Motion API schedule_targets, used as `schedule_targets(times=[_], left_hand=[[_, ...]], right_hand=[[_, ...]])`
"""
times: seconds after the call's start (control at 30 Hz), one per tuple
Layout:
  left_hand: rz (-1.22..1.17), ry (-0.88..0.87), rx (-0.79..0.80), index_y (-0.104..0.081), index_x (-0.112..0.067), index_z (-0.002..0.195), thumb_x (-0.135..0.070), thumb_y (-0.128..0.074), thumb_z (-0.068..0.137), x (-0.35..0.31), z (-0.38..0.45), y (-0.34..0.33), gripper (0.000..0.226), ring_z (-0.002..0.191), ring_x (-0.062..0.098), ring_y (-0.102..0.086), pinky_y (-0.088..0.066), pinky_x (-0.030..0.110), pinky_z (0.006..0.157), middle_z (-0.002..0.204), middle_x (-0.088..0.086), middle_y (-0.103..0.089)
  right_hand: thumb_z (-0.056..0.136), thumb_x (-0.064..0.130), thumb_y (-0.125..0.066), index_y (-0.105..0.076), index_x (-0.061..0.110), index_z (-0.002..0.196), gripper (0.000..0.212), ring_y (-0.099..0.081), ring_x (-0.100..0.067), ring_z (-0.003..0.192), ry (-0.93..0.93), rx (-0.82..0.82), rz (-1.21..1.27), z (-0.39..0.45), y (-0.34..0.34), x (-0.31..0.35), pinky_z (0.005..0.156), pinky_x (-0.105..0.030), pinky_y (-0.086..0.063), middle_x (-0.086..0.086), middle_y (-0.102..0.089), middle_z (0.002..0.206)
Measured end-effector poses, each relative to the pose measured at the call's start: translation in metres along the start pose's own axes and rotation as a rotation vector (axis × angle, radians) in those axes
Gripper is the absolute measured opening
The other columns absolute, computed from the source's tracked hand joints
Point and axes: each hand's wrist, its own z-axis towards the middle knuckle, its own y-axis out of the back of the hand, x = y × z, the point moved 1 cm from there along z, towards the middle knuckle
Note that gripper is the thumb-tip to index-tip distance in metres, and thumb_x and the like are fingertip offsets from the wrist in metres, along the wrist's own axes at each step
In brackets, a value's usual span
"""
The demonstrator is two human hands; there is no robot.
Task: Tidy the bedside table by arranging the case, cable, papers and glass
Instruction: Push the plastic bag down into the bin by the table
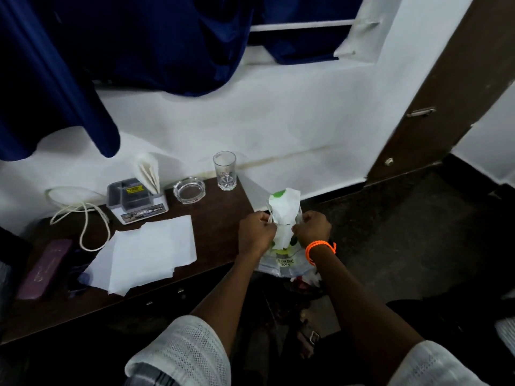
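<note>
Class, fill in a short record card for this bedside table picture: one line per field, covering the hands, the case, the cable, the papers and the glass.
hands: left hand and right hand both grip a plastic bag past the table's right end
case: purple case, flat, far left
cable: white cable, loosely looped, back left
papers: white papers, spread and overlapping, mid-table
glass: glass, upright, by the wall

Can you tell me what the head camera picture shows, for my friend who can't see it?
Both hands, left hand and right hand, grip a white plastic bag past the right end of a dark wooden bedside table. On the table are loose white papers, a purple case, a white cable, an ashtray and an upright empty glass.
</note>
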Motion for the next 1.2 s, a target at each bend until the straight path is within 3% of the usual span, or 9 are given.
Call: schedule_targets(times=[0.1,0.17,0.3,0.47,0.57,0.7,0.77,0.87,1.2], left_hand=[[0.122,-0.069,0.029,-0.079,-0.018,0.091,-0.025,-0.074,0.083,0.003,-0.005,-0.026,0.011,0.085,0.018,-0.075,-0.059,0.030,0.075,0.088,0.001,-0.080],[0.171,-0.067,0.067,-0.080,-0.019,0.094,-0.023,-0.073,0.086,0.006,-0.005,-0.042,0.012,0.093,0.023,-0.075,-0.060,0.035,0.079,0.095,0.003,-0.080],[0.325,-0.036,0.148,-0.081,-0.022,0.105,-0.010,-0.062,0.089,0.017,0.000,-0.076,0.027,0.105,0.031,-0.071,-0.056,0.033,0.082,0.108,0.008,-0.078],[0.336,-0.003,0.325,-0.072,-0.016,0.127,-0.014,-0.055,0.099,0.036,0.011,-0.126,0.033,0.120,0.035,-0.062,-0.052,0.038,0.099,0.130,0.015,-0.068],[0.288,0.046,0.376,-0.070,-0.009,0.124,-0.017,-0.053,0.102,0.052,0.018,-0.151,0.030,0.122,0.037,-0.060,-0.049,0.045,0.103,0.130,0.019,-0.065],[0.249,0.122,0.458,-0.067,-0.004,0.127,-0.009,-0.054,0.101,0.073,0.030,-0.178,0.029,0.122,0.035,-0.061,-0.047,0.030,0.097,0.130,0.019,-0.067],[0.239,0.145,0.496,-0.066,-0.005,0.126,-0.017,-0.053,0.103,0.079,0.035,-0.188,0.029,0.123,0.034,-0.060,-0.041,0.026,0.091,0.130,0.018,-0.066],[0.287,0.190,0.534,-0.062,-0.006,0.133,-0.019,-0.057,0.099,0.087,0.043,-0.197,0.037,0.128,0.036,-0.057,-0.044,0.034,0.100,0.134,0.019,-0.064],[0.439,0.274,0.735,-0.049,-0.004,0.147,-0.023,-0.057,0.101,0.116,0.059,-0.214,0.051,0.135,0.036,-0.053,-0.046,0.039,0.108,0.148,0.022,-0.054]], right_hand=[[0.068,0.001,-0.074,-0.072,0.006,0.080,0.013,-0.065,-0.026,0.072,-0.018,0.006,-0.005,0.009,0.005,-0.020,0.064,-0.023,-0.046,-0.008,-0.068,0.072],[0.071,0.004,-0.075,-0.074,0.008,0.082,0.012,-0.068,-0.027,0.077,-0.045,0.023,0.014,0.016,0.004,-0.035,0.070,-0.026,-0.053,-0.011,-0.073,0.079],[0.082,0.021,-0.075,-0.079,0.011,0.084,0.011,-0.074,-0.033,0.084,-0.084,0.047,0.039,0.033,-0.002,-0.063,0.082,-0.039,-0.060,-0.015,-0.077,0.083],[0.081,0.021,-0.077,-0.082,0.014,0.093,0.015,-0.072,-0.030,0.093,-0.192,0.055,0.042,0.054,-0.013,-0.091,0.090,-0.036,-0.058,-0.014,-0.078,0.094],[0.078,0.017,-0.076,-0.083,0.017,0.091,0.014,-0.073,-0.027,0.092,-0.230,0.051,0.047,0.068,-0.019,-0.104,0.084,-0.028,-0.056,-0.011,-0.079,0.093],[0.082,0.014,-0.073,-0.082,0.012,0.097,0.017,-0.073,-0.031,0.095,-0.173,0.163,-0.023,0.086,-0.031,-0.126,0.087,-0.041,-0.059,-0.014,-0.078,0.097],[0.085,0.014,-0.072,-0.080,0.012,0.105,0.022,-0.072,-0.030,0.101,-0.151,0.232,-0.102,0.091,-0.039,-0.137,0.091,-0.037,-0.057,-0.015,-0.077,0.105],[0.084,0.013,-0.070,-0.079,0.013,0.108,0.025,-0.070,-0.029,0.108,-0.118,0.254,-0.202,0.095,-0.053,-0.147,0.092,-0.031,-0.054,-0.014,-0.075,0.112],[0.089,0.011,-0.059,-0.073,-0.001,0.106,0.024,-0.066,-0.040,0.109,-0.129,0.302,-0.386,0.105,-0.079,-0.164,0.089,-0.040,-0.053,-0.024,-0.071,0.112]])
